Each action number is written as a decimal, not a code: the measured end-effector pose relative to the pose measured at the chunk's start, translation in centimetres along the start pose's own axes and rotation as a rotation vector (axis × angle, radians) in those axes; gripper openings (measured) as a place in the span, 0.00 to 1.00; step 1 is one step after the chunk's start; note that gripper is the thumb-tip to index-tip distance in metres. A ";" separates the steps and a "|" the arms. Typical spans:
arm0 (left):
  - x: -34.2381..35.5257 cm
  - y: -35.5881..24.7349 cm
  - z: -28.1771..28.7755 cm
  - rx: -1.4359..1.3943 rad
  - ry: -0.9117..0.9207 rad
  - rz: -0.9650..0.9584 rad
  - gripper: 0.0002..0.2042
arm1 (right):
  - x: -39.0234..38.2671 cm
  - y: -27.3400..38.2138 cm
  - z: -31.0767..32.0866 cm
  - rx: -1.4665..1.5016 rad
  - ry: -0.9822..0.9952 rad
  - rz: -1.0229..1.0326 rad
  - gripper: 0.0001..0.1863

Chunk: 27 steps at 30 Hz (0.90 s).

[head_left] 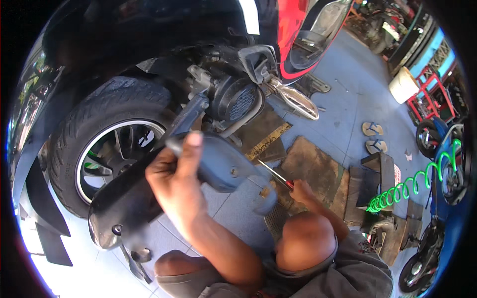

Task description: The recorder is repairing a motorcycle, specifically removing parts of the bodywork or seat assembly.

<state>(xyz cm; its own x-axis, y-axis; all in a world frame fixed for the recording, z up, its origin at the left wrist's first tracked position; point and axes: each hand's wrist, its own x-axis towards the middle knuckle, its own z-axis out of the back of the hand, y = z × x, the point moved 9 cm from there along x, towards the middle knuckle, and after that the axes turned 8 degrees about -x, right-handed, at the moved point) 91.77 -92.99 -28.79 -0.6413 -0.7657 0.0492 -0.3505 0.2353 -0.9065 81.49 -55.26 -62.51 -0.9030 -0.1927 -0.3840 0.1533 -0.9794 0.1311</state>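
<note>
My left hand (179, 184) is closed on a dark, curved plastic cover (223, 164), its thumb pointing up along the near edge. The cover is raised in front of a motor scooter, and its lower right end is smeared by motion. A screwdriver (273, 173) with a red handle and a thin metal shaft is gripped in my right hand (302, 191), low over the floor boards and partly behind my knee. Its tip points up and left, touching nothing that I can see. Behind my left hand lies the scooter's black exhaust (107, 226), beside the rear wheel (112, 144).
The scooter's engine housing (241, 102) and kick lever stand just beyond the cover. Worn wooden boards (315, 169) lie on the blue tiles. To the right are flip-flops (375, 136), a coiled green air hose (412, 184), a white bucket (403, 85) and a red metal frame (432, 99).
</note>
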 end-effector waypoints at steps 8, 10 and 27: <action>-2.5 2.8 -5.7 0.023 0.390 0.139 0.15 | 1.3 4.6 8.6 -0.105 0.069 0.062 0.20; -2.7 3.9 -6.3 -0.008 0.463 0.203 0.15 | 3.1 2.1 8.4 -0.213 0.035 0.094 0.20; -2.1 8.5 -8.2 0.029 0.566 0.297 0.15 | 3.8 -2.5 10.9 -0.237 -0.158 0.120 0.19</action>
<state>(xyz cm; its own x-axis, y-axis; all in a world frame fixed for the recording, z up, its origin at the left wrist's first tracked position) 84.58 -84.49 -33.19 -0.9723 -0.2339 0.0010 -0.0891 0.3664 -0.9262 73.30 -52.86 -54.38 -0.9210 -0.3149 -0.2295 0.3357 -0.9402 -0.0572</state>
